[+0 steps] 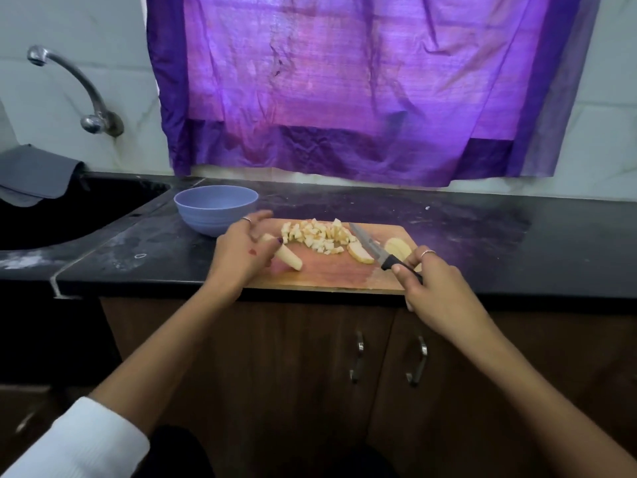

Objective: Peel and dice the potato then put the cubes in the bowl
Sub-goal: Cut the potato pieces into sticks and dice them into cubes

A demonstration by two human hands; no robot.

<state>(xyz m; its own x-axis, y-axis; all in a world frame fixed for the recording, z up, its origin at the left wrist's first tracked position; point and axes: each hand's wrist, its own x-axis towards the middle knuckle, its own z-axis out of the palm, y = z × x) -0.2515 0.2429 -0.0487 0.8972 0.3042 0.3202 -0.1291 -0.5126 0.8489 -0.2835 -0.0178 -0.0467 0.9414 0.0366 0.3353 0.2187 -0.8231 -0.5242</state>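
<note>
Potato cubes (319,236) are lying heaped on the far middle of the wooden cutting board (331,276), with a slice (360,252) just right of the heap and more slices (400,249) beyond the knife. A long peeled potato piece (289,258) is sitting at the board's left end, where the left hand (246,248) is resting on it, thumb and curled fingers pinching its far end while the forefinger is reaching out toward the bowl. The right hand (427,276) is gripping the black handle of the knife (374,248), its grip clamped round it, blade angling up toward the heap and lifted off the slices. The blue bowl (216,210) is standing on the dark worktop (138,250) just beyond the board's left far corner, apparently holding nothing yet. Dicing looks about half done. Judging from this, the left fingertips should be tucking back from the cutting line, the piece lying flat side down, and the blade coming straight down in even strokes.
</note>
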